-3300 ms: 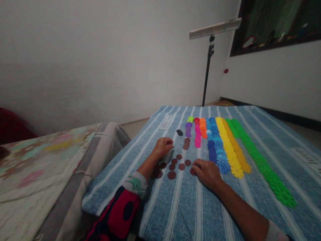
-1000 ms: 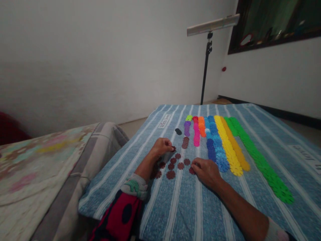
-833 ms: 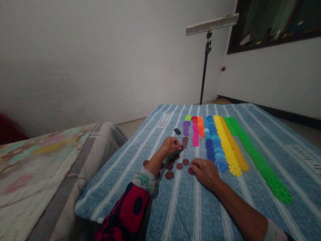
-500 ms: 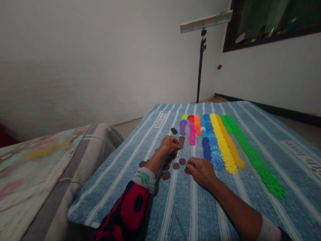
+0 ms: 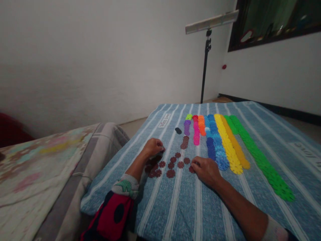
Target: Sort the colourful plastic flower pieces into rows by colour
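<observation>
My left hand (image 5: 152, 147) hovers over the left side of the loose brown pieces, its fingers pinched. A dark speck shows at its fingertips, too small to make out. My right hand (image 5: 207, 170) rests on the cloth with thumb and forefinger closed on a brown snowflake disc (image 5: 192, 169). Between the hands lie several loose brown discs (image 5: 171, 173), round with notched rims. Beyond them a short overlapping brown row (image 5: 185, 142) sits below a purple row (image 5: 187, 128). A black pair of discs (image 5: 178, 131) lies left of the purple row.
Overlapping rows run to the right: pink (image 5: 196, 130), orange (image 5: 201, 125), blue (image 5: 217, 147), yellow (image 5: 229, 147) and a long green row (image 5: 263, 159). A striped blue cloth (image 5: 184, 204) covers the table. A covered bed or seat (image 5: 50, 180) stands left; a lamp stand (image 5: 205, 67) stands behind.
My left hand has moved left and towards me, away from the short brown row, uncovering it and several loose discs. My right hand stays by the same disc. The view has shifted slightly left.
</observation>
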Demonstrator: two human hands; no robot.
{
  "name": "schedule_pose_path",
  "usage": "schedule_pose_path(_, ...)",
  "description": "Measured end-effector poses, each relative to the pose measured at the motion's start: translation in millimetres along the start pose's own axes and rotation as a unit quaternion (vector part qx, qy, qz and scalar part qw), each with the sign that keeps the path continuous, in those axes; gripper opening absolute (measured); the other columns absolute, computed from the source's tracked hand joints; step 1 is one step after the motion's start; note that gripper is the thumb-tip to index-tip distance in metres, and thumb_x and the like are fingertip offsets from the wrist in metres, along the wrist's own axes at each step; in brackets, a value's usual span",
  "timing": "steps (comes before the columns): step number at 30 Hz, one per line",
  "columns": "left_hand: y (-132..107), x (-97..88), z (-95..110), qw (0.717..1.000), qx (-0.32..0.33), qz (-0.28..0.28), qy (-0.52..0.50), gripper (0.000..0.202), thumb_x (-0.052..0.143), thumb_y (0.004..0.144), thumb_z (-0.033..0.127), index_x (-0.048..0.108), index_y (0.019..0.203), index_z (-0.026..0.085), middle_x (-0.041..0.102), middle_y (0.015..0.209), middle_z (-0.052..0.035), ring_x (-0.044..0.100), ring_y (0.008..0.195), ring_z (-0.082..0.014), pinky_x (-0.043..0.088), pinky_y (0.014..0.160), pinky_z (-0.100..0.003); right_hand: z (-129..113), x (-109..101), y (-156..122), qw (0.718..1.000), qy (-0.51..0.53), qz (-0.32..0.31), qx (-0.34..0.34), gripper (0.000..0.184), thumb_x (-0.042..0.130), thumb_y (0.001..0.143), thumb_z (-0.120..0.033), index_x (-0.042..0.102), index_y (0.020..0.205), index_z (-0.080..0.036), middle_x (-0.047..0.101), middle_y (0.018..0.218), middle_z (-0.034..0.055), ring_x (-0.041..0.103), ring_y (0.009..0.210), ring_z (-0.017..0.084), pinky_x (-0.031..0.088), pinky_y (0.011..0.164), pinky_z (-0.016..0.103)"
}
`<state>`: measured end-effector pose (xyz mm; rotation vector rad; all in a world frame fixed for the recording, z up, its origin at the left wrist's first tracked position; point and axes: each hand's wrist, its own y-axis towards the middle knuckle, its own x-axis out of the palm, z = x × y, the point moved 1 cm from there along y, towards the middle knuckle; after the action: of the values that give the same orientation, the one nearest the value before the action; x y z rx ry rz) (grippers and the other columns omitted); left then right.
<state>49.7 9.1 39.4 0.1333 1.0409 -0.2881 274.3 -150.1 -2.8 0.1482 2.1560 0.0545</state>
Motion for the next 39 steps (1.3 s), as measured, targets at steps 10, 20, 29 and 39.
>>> schedule_pose_path(10,-9.7,3.9,2.9,0.997,-0.012,-0.007,0.077,0.02,0.07,0.068,0.029,0.076,0.082,0.017,0.069,0.07,-0.0035,0.06,0.065,-0.0168,0.039,0.059,-0.025,1.1,0.1,-0.9,1.0,0.01,0.005,-0.002,0.021,0.053,0.087,-0.026,0.071,0.078,-0.022,0.073,0.075,0.0008,0.065,0.073,0.016,0.034,0.063,0.025)
schedule_pose_path(20,-5.2,15.9,5.1,0.994,-0.022,-0.007,-0.106,0.007,0.068,0.059,0.014,0.062,0.062,0.015,0.064,0.06,0.0009,0.057,0.058,-0.0123,0.041,0.057,-0.022,2.4,1.7,0.5,1.0,-0.005,0.004,-0.013,0.021,0.053,0.087,-0.027,0.072,0.081,-0.022,0.073,0.077,0.0013,0.065,0.075,0.016,0.033,0.063,0.025)
schedule_pose_path(29,-6.0,52.6,32.3,0.978,0.037,-0.116,-0.168,0.007,0.069,0.062,0.018,0.067,0.067,0.013,0.068,0.064,-0.0018,0.058,0.057,-0.0117,0.043,0.055,-0.022,2.2,1.4,0.5,1.0,0.009,0.003,-0.003,0.021,0.053,0.086,-0.026,0.072,0.079,-0.022,0.073,0.075,0.0009,0.065,0.074,0.016,0.032,0.062,0.025)
schedule_pose_path(39,-6.2,50.1,32.9,0.992,0.035,-0.122,-0.015,0.019,0.07,0.065,0.034,0.071,0.07,0.015,0.063,0.057,0.0014,0.054,0.054,-0.0108,0.037,0.052,-0.022,-2.2,-1.7,-0.5,1.0,0.029,0.004,-0.002,0.021,0.054,0.086,-0.025,0.071,0.074,-0.022,0.072,0.072,-0.0003,0.063,0.07,0.015,0.031,0.062,0.025)
